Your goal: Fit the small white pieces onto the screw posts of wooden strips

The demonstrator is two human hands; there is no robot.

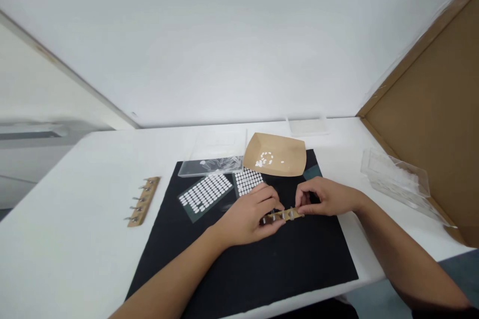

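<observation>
Wooden strip [287,215]: lay left-to-right.
Left hand [253,215]: my fingers held its left end.
Right hand [325,196]: fingers stood narrow at right end, grip unclear.

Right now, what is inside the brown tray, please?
Small white pieces lie in the brown tray, mostly left of its middle, with one apart, farther right. Anything under the clustered pieces is covered.

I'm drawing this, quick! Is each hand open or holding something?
Left hand: closed, holding the wooden strip.
Right hand: fingers curled at the strip's right end; whether they grip anything cannot be told.
</observation>
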